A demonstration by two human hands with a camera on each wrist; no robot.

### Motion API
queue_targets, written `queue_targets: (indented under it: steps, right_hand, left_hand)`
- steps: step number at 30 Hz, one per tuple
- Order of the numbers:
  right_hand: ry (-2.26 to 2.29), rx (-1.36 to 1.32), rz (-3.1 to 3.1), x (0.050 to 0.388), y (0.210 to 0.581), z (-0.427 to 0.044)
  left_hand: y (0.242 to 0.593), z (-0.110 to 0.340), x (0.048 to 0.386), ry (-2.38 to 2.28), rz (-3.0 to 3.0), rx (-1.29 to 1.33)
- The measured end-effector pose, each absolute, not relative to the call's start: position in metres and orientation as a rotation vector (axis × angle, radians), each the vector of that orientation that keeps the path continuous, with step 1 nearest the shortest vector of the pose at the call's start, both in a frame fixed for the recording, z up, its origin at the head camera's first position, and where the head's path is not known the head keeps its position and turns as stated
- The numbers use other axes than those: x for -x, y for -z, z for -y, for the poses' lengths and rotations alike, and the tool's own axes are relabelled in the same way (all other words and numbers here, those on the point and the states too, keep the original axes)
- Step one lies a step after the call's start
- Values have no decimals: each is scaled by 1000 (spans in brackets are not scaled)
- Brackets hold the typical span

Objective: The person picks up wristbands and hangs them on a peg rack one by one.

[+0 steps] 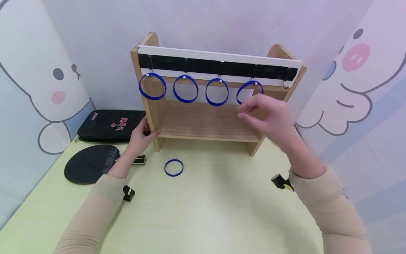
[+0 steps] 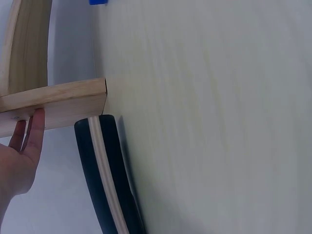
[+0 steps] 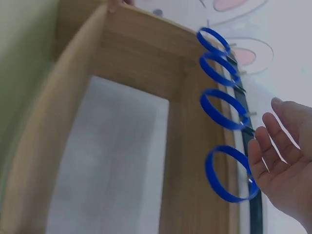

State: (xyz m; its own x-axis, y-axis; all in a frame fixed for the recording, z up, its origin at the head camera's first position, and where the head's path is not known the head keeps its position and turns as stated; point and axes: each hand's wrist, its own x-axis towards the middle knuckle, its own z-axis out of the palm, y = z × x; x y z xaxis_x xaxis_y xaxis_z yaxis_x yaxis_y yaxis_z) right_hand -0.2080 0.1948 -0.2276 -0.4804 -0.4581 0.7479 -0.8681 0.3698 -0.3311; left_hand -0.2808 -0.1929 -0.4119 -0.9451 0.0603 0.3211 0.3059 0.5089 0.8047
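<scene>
A small wooden shelf [image 1: 206,121] stands on the table, with a black-and-white strip along its top front. From the strip's hooks hang blue rings, among them a leftmost ring [image 1: 152,98] and a rightmost ring [image 1: 258,83]. The last hook [image 1: 286,84] at the right holds nothing. My left hand [image 1: 141,137] holds the shelf's left side panel, thumb at the front edge, fingers [image 2: 36,131] against the outer face. Just in front of the rightmost ring is my right hand [image 1: 268,111], fingers loosely bent and holding nothing. Another blue ring [image 1: 173,175] lies flat on the table.
Left of the shelf lies a black zip case [image 1: 101,123] with red lettering. In front of it is a black table tennis bat [image 1: 88,164], its handle partly behind my left forearm. Cartoon-printed cloth walls [image 1: 215,24] enclose the pale table [image 1: 190,218].
</scene>
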Motion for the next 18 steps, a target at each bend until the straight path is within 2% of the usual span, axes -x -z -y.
queue_targets:
  steps: [18]
  right_hand:
    - [-1051,-1290,2235,206,314,-137]
  left_hand:
    - [411,194,280,1418,2485,337]
